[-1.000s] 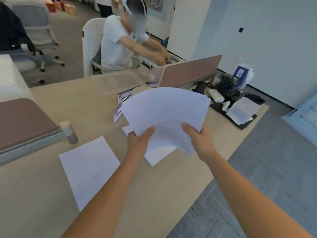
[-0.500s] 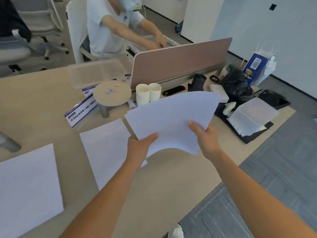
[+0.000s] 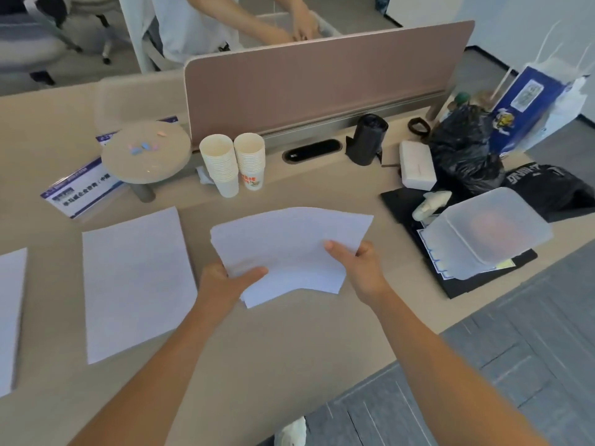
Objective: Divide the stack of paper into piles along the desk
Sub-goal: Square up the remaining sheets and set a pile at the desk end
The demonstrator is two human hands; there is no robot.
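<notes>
Both hands hold the fanned stack (image 3: 289,249) above the desk (image 3: 289,342), left hand (image 3: 225,281) pinching its near corner, right hand (image 3: 360,268) gripping its right edge, with two piles (image 3: 135,278) lying to their left.

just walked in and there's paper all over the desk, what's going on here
A person is dividing paper into piles. Both hands hold a fanned stack over the desk: the left hand grips its near left corner, and the right hand pinches its right edge. Two piles lie flat to its left: the nearer pile beside the stack, and the farther pile cut off by the picture's left edge. Behind the divider, another person works at their own spot.
</notes>
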